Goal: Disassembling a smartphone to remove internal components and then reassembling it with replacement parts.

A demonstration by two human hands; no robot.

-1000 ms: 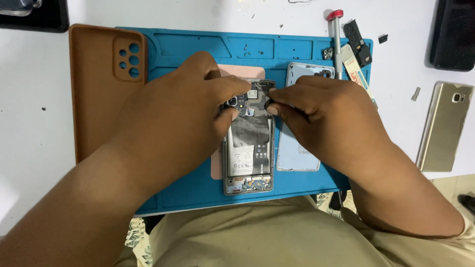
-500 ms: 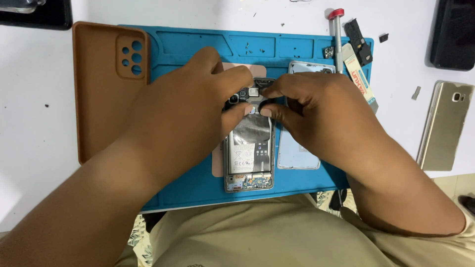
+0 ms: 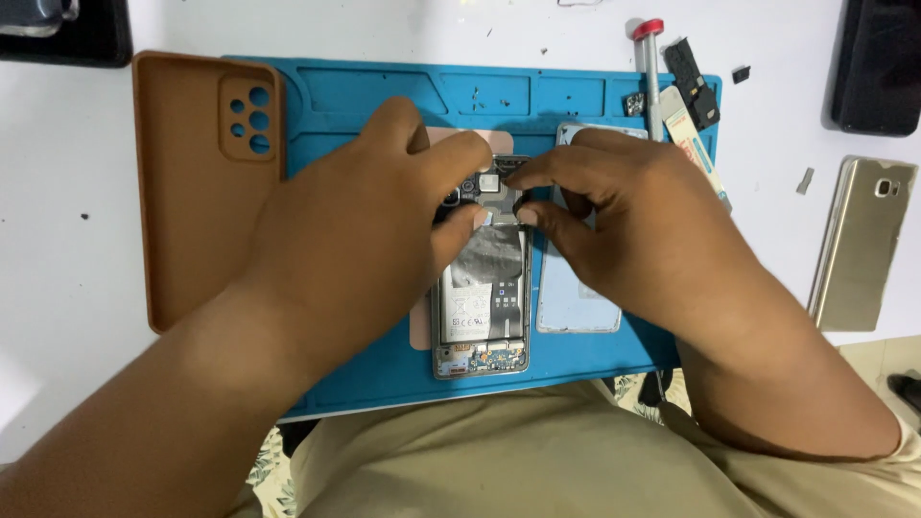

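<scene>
Fingertips of the left hand (image 3: 369, 206) and right hand (image 3: 628, 225) pinch together on the upper, camera end of an opened grey smartphone with exposed battery (image 3: 483, 288), lying on a blue silicone work mat (image 3: 384, 101), a brown phone case (image 3: 197, 182) beside it.

Opened smartphone (image 3: 483, 307), back cover removed, lies flat on the blue mat, long axis running 12 to 6 o'clock. Battery and lower circuit board exposed. Its camera end at 12 o'clock is partly hidden.
</scene>
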